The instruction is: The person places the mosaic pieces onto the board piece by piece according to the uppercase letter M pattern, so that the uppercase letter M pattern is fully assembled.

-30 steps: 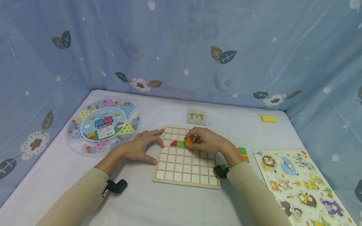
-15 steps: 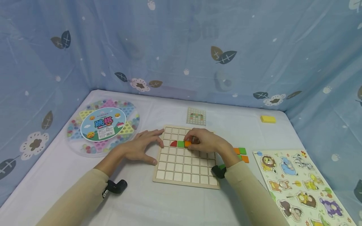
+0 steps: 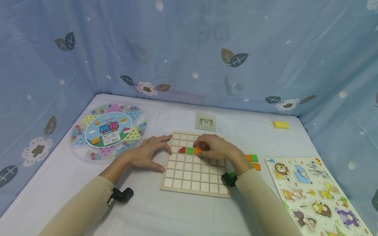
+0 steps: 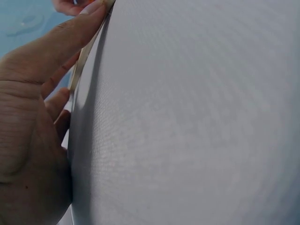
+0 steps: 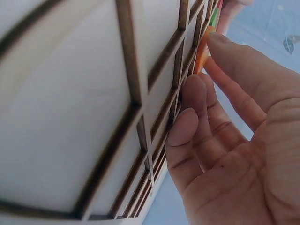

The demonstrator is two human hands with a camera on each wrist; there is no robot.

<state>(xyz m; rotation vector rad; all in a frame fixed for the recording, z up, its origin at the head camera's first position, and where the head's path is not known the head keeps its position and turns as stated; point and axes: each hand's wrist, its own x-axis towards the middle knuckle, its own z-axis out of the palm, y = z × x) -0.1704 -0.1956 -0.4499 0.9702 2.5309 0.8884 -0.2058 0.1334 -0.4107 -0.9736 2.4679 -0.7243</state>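
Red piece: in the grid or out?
In: head view shows the red piece within a cell of the board, beside the green tile.

Two hands point(image 3: 147, 154), one grid point(image 3: 187, 175), three tiles point(image 3: 190, 150) on it, at least five at right; one card point(image 3: 205, 122), one block point(image 3: 281, 125), one puzzle point(image 3: 317, 184), one game point(image 3: 108, 129).

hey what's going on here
A person's right hand pinches an orange tile on a wooden grid board, beside a green tile and a red piece in the same row. The left hand is at the board's left edge. More tiles lie right of the board.
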